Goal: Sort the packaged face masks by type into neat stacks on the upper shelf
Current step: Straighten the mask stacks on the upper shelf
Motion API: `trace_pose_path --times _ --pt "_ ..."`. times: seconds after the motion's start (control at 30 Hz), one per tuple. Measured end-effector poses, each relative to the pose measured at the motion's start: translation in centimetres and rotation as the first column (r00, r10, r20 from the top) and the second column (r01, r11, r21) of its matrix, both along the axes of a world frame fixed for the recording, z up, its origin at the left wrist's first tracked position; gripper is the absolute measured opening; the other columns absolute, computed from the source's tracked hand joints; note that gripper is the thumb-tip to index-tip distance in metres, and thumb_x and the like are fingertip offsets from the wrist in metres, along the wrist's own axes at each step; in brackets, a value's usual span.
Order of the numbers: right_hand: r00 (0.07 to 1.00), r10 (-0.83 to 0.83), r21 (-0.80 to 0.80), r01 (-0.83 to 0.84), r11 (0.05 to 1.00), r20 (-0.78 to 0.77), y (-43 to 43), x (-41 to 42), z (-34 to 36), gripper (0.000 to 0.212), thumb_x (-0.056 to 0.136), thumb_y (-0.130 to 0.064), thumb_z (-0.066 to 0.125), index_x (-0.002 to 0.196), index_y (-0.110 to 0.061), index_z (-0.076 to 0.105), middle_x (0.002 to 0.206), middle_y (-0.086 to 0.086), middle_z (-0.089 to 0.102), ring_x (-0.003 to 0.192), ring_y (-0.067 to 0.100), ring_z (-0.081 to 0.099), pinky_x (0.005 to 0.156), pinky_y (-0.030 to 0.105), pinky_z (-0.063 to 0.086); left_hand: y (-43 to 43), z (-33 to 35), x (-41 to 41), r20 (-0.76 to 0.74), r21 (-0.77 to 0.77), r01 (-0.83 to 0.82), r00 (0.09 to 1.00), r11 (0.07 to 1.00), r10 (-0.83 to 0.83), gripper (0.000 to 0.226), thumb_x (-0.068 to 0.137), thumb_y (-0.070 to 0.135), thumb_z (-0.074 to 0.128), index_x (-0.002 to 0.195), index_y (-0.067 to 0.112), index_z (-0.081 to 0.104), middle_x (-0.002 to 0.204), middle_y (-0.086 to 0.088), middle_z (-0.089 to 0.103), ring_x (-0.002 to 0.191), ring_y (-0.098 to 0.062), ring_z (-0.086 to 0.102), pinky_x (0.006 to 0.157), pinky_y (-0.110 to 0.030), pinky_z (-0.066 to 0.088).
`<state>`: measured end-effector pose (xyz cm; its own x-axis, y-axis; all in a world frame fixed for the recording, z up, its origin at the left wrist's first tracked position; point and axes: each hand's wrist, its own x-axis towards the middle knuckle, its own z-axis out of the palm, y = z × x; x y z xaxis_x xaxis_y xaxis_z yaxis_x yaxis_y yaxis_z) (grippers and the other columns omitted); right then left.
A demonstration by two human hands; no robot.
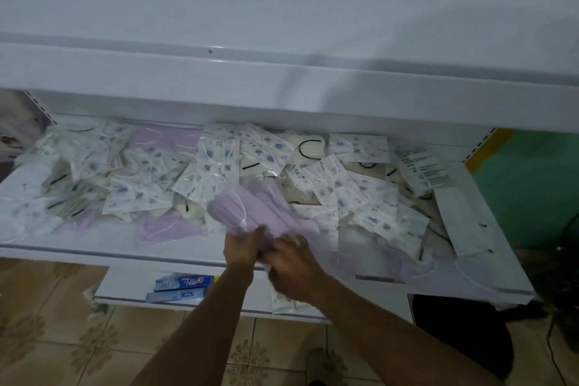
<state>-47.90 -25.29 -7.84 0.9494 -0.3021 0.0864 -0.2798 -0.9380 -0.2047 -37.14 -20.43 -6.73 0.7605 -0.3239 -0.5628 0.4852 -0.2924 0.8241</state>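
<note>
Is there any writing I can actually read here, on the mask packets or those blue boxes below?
Nothing here reads clearly.
Blue boxes on the lower shelf: a logo, too blurred to read.
Mask packet at right: green printed lines, too small to read.
Lilac mask packets being held: no print shows.

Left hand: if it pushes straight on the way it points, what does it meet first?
The left hand grips the lavender masks and points forward. Past that bunch, it would likely meet the heaped printed packs first, though depth is unclear.
</note>
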Motion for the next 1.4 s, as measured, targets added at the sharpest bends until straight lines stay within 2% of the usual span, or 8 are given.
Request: trace_pose_path --times 0.2,0.37,0.47,0.67,0.83,1.1,1.23,1.4 --pt "0.926 -0.365 0.206 0.378 0.903 -0.099 0.9 0.6 5.2 0.067 0.083 -0.042 0.059 0.139 -0.013 0.037 0.144 0.011 0.032 0.132 0.028 0.031 0.107 0.04 0.031 3.9 3.7 1.0 -0.041 -0.142 -0.211 0.977 0.967 0.208 0.05 0.074 0.001 0.073 0.119 -0.005 0.053 0.114 -0.024 0.06 0.102 -0.036 0.059 0.093 -0.049 0.048" --pt "0.83 -0.434 0.778 0.517 0.358 -0.352 5.8 3.9 11.0 0.118 0.074 -0.031 0.079 0.149 -0.01 -0.01 0.156 0.008 0.014 0.141 0.024 0.024 0.09 0.018 0.038 12.4 10.3 4.6 0.058 -0.271 -0.307 0.941 0.912 0.334 0.035 0.077 -0.005 0.067 0.109 0.002 0.054 0.101 -0.015 0.057 0.09 -0.027 0.054 0.075 -0.034 0.046" --pt "0.885 -0.349 0.91 0.381 0.162 -0.308 11.1 6.5 13.5 0.093 0.074 -0.022 0.079 0.144 -0.017 0.018 0.131 -0.002 0.05 0.114 0.016 0.055 0.084 0.026 0.046 19.3 15.5 7.3 0.084 -0.329 -0.404 0.888 0.854 0.452 0.039 0.076 0.0 0.069 0.111 0.003 0.053 0.103 -0.017 0.057 0.088 -0.024 0.053 0.072 -0.033 0.045" --pt "0.971 -0.239 1.0 -0.017 -0.01 0.014 20.2 13.4 21.9 0.036 0.073 -0.012 0.078 0.099 -0.025 0.055 0.095 -0.007 0.064 0.087 0.01 0.061 0.093 0.042 0.048 28.8 24.9 10.7 0.068 -0.49 -0.485 0.808 0.725 0.586 0.065 0.073 0.012 0.076 0.131 0.01 0.045 0.127 -0.013 0.057 0.111 -0.03 0.057 0.089 -0.041 0.05" --pt "0.887 -0.4 0.969 -0.245 0.02 0.232 20.8 16.8 29.5 0.038 0.063 -0.001 0.078 0.097 -0.013 0.066 0.09 0.008 0.07 0.078 0.026 0.066 0.069 0.039 0.052 30.2 32.4 11.1 0.105 -0.61 -0.378 0.833 0.696 0.544 0.026 0.084 0.021 0.065 0.106 0.013 0.055 0.096 -0.008 0.058 0.076 -0.02 0.054 0.067 -0.033 0.047" --pt "0.763 -0.411 0.853 -0.35 0.388 0.499 8.1 13.4 40.6 0.026 0.08 0.008 0.059 0.093 -0.014 0.061 0.081 0.004 0.062 0.073 0.019 0.059 0.063 0.029 0.048 25.5 38.7 13.0 0.326 -0.69 -0.194 0.777 0.697 0.539 0.048 0.085 0.011 0.065 0.129 0.015 0.046 0.117 -0.006 0.055 0.106 -0.022 0.054 0.095 -0.032 0.043" --pt "0.771 -0.361 0.775 -0.257 0.577 0.524 1.2 9.7 41.6 0.022 0.081 0.007 0.056 0.089 -0.014 0.059 0.084 0.005 0.062 0.072 0.016 0.057 0.06 0.024 0.047 19.7 37.7 13.1 0.685 -0.363 0.018 0.683 0.932 0.254 0.06 0.077 0.008 0.074 0.13 0.016 0.046 0.112 -0.008 0.058 0.1 -0.021 0.055 0.084 -0.031 0.044" --pt "0.734 -0.45 0.786 -0.182 0.591 0.508 -5.5 5.3 40.7 0.027 0.083 0.005 0.055 0.09 -0.02 0.06 0.097 0.009 0.064 0.084 0.022 0.06 0.07 0.031 0.047 9.5 36.4 10.7 0.746 -0.224 0.254 0.666 0.941 -0.002 0.072 0.068 0.004 0.08 0.129 0.015 0.044 0.121 -0.009 0.059 0.108 -0.024 0.058 0.094 -0.039 0.049"
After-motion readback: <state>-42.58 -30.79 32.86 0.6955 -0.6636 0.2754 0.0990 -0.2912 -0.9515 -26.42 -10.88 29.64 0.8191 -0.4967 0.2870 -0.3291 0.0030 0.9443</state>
